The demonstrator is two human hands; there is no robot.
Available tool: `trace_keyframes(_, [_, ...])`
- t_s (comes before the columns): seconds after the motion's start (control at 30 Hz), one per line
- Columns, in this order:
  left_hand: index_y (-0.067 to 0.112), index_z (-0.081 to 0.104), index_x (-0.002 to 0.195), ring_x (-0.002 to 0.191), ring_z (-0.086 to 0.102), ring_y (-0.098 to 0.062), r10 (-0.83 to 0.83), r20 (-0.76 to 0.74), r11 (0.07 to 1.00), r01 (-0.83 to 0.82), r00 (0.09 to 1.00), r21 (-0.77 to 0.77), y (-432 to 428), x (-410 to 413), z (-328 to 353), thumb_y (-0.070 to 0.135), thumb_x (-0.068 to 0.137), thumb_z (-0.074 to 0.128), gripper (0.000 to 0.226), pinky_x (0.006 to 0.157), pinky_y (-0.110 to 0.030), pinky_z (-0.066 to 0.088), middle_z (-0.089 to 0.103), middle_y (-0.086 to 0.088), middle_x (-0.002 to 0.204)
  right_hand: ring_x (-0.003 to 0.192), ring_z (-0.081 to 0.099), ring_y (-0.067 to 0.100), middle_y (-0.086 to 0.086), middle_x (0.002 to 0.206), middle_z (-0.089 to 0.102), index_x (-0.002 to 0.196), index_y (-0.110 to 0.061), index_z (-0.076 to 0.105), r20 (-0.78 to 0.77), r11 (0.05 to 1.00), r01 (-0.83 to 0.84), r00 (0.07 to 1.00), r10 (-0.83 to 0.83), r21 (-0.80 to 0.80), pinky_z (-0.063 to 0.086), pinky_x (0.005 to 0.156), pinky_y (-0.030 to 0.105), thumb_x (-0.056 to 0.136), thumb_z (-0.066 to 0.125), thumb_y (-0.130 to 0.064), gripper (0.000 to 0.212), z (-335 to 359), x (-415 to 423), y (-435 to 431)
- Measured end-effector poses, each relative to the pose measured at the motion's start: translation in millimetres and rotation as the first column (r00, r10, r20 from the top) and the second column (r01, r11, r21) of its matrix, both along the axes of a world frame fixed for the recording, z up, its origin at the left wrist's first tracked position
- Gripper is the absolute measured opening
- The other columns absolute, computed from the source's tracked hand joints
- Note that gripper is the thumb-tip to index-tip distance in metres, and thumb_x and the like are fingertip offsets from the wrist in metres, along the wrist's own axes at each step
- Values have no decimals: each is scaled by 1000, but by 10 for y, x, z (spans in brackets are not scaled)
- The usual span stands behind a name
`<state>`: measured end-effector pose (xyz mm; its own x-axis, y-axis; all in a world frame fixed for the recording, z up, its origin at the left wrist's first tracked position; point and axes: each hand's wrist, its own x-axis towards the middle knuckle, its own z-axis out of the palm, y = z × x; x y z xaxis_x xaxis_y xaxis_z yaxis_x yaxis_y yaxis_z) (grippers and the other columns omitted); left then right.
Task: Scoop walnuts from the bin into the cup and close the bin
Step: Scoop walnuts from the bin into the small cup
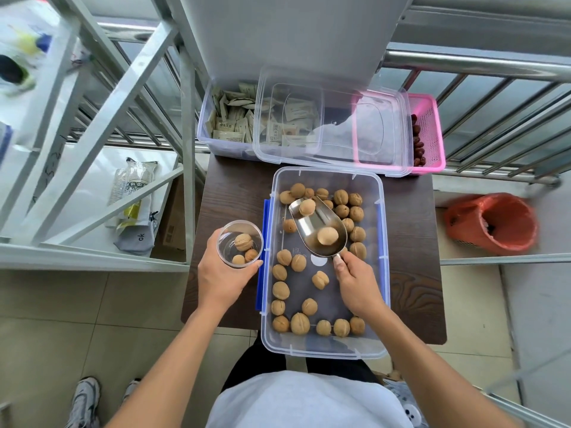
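Note:
A clear plastic bin [381, 273] with blue side latches stands open on a dark wooden table [414, 273]; several walnuts [281, 290] lie scattered in it. My right hand [358, 284] grips the handle of a metal scoop [309, 225], held above the bin with two walnuts in it. My left hand [221, 273] holds a clear plastic cup [240, 244] just left of the bin, with three walnuts inside. The bin's clear lid [327, 125] lies across the containers at the back of the table.
Behind the bin sit a clear box of small sachets [234, 122] and a pink basket of red dates [428, 134]. A metal shelf frame [92, 134] stands on the left, railings on the right. An orange-lined waste basket [497, 222] sits at the right.

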<state>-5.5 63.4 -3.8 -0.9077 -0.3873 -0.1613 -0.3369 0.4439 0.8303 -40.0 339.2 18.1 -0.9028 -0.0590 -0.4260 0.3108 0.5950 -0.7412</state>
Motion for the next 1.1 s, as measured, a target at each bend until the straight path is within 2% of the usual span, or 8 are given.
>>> trace_keyframes(0.13, [69, 46, 125, 110, 59, 18, 8, -5, 1000, -8, 1000, -13, 11, -20, 25, 49, 56, 97, 88, 85, 3, 41, 60, 44, 119, 55, 42, 6, -7, 61, 51, 70, -26, 49, 16, 997, -71, 997, 72, -4, 36, 55, 32, 102, 46, -29, 33, 192, -14, 110])
trace_keyframes(0.27, [63, 50, 126, 111, 60, 16, -3, -19, 1000, 3, 1000, -24, 8, -43, 42, 47, 58, 97, 85, 85, 2, 42, 62, 39, 120, 59, 47, 15, 8, 67, 56, 78, -16, 56, 48, 971, -241, 970, 240, 7, 40, 56, 41, 102, 45, -31, 31, 590, -89, 187])
trace_keyframes(0.37, [62, 52, 123, 108, 62, 16, -21, -35, 999, 20, 999, -35, 32, -63, 52, 44, 58, 95, 81, 83, 2, 41, 64, 37, 119, 60, 45, 15, 5, 66, 54, 76, -13, 54, 61, 923, -381, 924, 378, 56, 43, 61, 49, 103, 46, -29, 32, 960, -169, 122])
trace_keyframes(0.53, [54, 56, 125, 108, 66, 8, -56, -73, 998, 54, 996, -26, 54, -79, 93, 39, 64, 89, 70, 84, -2, 43, 69, 30, 119, 65, 47, 18, 3, 70, 54, 73, -15, 51, 149, 783, -591, 806, 572, 193, 41, 65, 43, 103, 44, -34, 36, 1453, -293, -171])
trace_keyframes(0.6, [53, 58, 125, 108, 68, 3, -63, -102, 998, 61, 993, -27, 64, -85, 100, 33, 68, 88, 67, 84, -4, 44, 70, 26, 118, 66, 48, 20, 4, 71, 55, 71, -15, 49, 183, 744, -624, 781, 597, 238, 41, 64, 42, 103, 42, -35, 38, 1567, -328, -290])
trace_keyframes(0.73, [55, 59, 123, 108, 66, 7, -37, -126, 999, 35, 991, -13, 83, -72, 122, 29, 68, 86, 66, 84, -1, 41, 68, 29, 120, 66, 48, 25, 4, 68, 51, 68, -18, 45, 237, 684, -648, 760, 605, 334, 38, 59, 38, 103, 38, -36, 40, 1680, -368, -465])
trace_keyframes(0.93, [59, 56, 124, 106, 65, 9, 2, -119, 1000, -2, 993, 4, 72, -56, 76, 36, 65, 88, 71, 83, 0, 41, 67, 32, 117, 62, 44, 22, 4, 66, 49, 65, -17, 43, 268, 680, -649, 761, 591, 342, 34, 54, 34, 103, 41, -33, 41, 1714, -385, -474])
trace_keyframes(1.1, [53, 55, 130, 112, 66, 6, 34, -47, 999, -33, 998, 19, 19, -49, -16, 45, 57, 97, 84, 86, -5, 49, 67, 29, 121, 58, 43, 18, 2, 62, 50, 68, -9, 49, 273, 819, -542, 830, 487, 187, 38, 59, 37, 102, 46, -35, 42, 1686, -467, -194])
